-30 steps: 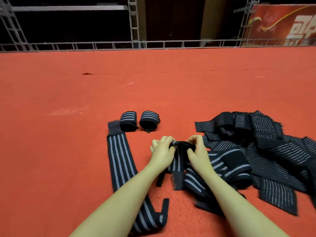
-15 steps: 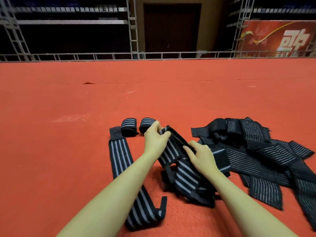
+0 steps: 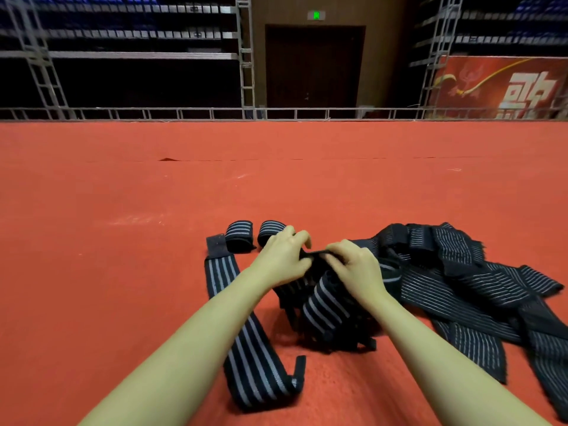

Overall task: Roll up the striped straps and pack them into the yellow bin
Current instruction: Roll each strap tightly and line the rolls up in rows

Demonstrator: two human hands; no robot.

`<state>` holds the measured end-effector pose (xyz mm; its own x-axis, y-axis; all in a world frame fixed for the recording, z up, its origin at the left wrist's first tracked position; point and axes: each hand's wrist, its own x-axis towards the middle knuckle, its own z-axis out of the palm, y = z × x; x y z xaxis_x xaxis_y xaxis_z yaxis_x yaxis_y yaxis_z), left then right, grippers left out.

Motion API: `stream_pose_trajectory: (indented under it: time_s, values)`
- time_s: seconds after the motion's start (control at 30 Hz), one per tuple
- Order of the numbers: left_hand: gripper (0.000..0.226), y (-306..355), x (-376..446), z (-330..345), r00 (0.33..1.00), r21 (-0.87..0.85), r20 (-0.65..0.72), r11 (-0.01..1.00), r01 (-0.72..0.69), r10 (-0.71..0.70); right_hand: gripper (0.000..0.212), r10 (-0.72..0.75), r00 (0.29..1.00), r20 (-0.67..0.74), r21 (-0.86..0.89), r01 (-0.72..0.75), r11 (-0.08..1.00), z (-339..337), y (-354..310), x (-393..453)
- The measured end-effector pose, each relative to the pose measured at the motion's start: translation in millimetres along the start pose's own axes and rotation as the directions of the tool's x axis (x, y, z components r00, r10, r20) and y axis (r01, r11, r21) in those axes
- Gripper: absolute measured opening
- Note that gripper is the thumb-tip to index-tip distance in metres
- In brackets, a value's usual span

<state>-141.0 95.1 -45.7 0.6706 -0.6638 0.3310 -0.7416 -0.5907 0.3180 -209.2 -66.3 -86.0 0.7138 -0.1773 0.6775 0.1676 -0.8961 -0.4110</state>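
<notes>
Pinching the far end of the striped strap between left hand and right hand, fingers curled on it, length trailing near, ready for rolling toward the body.

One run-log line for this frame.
both hands pinch strap end | two rolled straps on floor | yellow bin unseen

Bare red-orange carpeted floor spreads wide to the left and beyond the hands toward the grey metal railing — open passage there. To the right, a loose heap of black grey-striped elastic straps blocks the floor. Near centre-left, a flat unrolled black striped strap and two rolled black striped straps — side by side — take up the ground.
</notes>
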Motion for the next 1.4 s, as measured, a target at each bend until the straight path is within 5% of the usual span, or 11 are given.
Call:
stream_pose_trajectory:
  time_s: [0.13, 0.27, 0.43, 0.8, 0.93, 1.1, 1.23, 1.3, 1.4]
  values:
    - [0.02, -3, 4, 4, 0.989, 0.105, -0.14, 0.993, 0.051, -0.036, 0.037, 0.146, 0.962, 0.232, -0.032, -0.143, 0.989, -2, -6, -6]
    - [0.015, 0, 5, 5, 0.969, -0.14, -0.171, 0.978, 0.156, -0.179, 0.051, 0.148, 0.919, 0.366, -0.059, -0.136, 0.989, -3, -15, 0]
    - [0.017, -6, 7, -5, 0.957, -0.177, -0.141, 0.957, 0.228, -0.254, 0.052, 0.154, 0.862, 0.482, -0.13, -0.103, 0.986, -10, 1, -3]
    - [0.022, -6, 9, -18, 0.966, -0.134, -0.231, 0.988, 0.082, -0.112, 0.015, 0.153, 0.963, 0.224, -0.398, -0.053, 0.916, -5, 8, 7]
    - [0.023, 0, 4, -15, 0.99, 0.018, -0.139, 1.0, 0.024, -0.022, 0.01, 0.049, 0.976, 0.212, -0.272, 0.011, 0.962, -11, 2, 12]
    - [0.067, 5, -2, -1, 0.999, 0.244, -0.013, 0.969, -0.037, 0.041, 0.01, 0.011, 1.0, -0.021, -0.09, -0.013, 0.996, -20, -11, 19]
    - [0.031, 13, -1, -3, 0.995, 0.225, -0.099, 0.974, 0.009, 0.014, 0.009, 0.064, 0.994, -0.091, 0.192, -0.046, 0.98, -23, -11, 22]
    - [0.023, 13, 0, -9, 0.985, 0.095, -0.165, 0.993, 0.076, -0.06, 0.012, 0.142, 0.99, -0.024, 0.378, -0.122, 0.918, -27, -12, 21]
    - [0.032, 7, 1, -21, 0.977, -0.005, -0.161, 0.99, 0.14, -0.139, 0.021, 0.172, 0.966, 0.193, 0.401, -0.237, 0.885, -25, -8, 11]
